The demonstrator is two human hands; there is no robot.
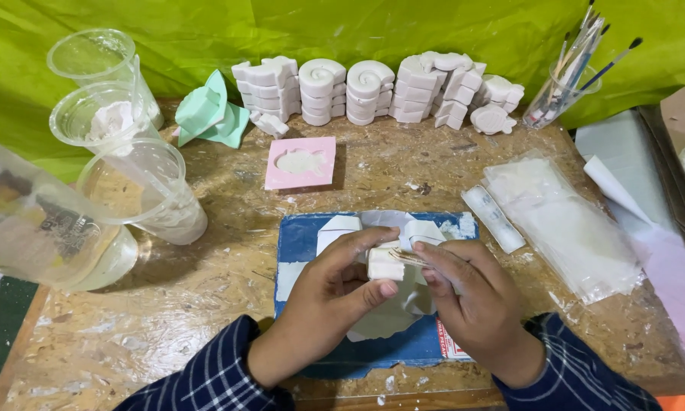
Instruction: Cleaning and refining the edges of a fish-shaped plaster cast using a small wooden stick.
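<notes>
Two hands work over a blue board (304,236) at the near centre of the chipboard table (205,289). Left hand (331,293) grips a small white plaster cast (386,264), thumb under, fingers over. Right hand (475,304) pinches a thin tool (409,258) against the cast's edge. Step looks like trimming the cast's edge; next move likely needs a steady hold and a light stroke. Far side: rows of white casts (373,91), pink mould (300,162), plastic cups (141,186), brushes (578,53).
</notes>
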